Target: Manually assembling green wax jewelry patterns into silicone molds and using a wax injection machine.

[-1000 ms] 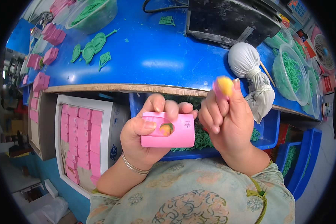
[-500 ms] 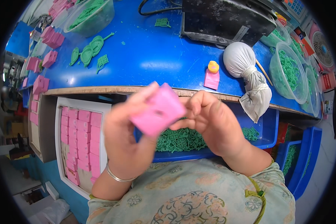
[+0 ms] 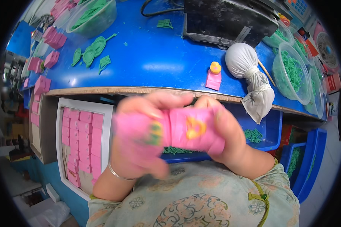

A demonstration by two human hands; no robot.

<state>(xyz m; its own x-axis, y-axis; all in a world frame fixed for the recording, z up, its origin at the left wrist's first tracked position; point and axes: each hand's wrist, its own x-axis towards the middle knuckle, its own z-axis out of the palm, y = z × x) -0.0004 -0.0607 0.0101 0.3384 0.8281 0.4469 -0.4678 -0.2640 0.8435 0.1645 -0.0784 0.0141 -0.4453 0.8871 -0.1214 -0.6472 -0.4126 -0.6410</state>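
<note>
Blue table top [image 3: 151, 56]: smooth, faintly glossy, with a bare wood front edge. White bag [image 3: 250, 72]: matt cloth. Bowls [image 3: 291, 72]: clear plastic. Pink pieces [image 3: 189, 130]: matt, blurred.

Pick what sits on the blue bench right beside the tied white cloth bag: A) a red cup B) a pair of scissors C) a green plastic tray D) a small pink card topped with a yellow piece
D: a small pink card with a yellow piece on top stands on the blue bench, just left of the tied white cloth bag.
</note>
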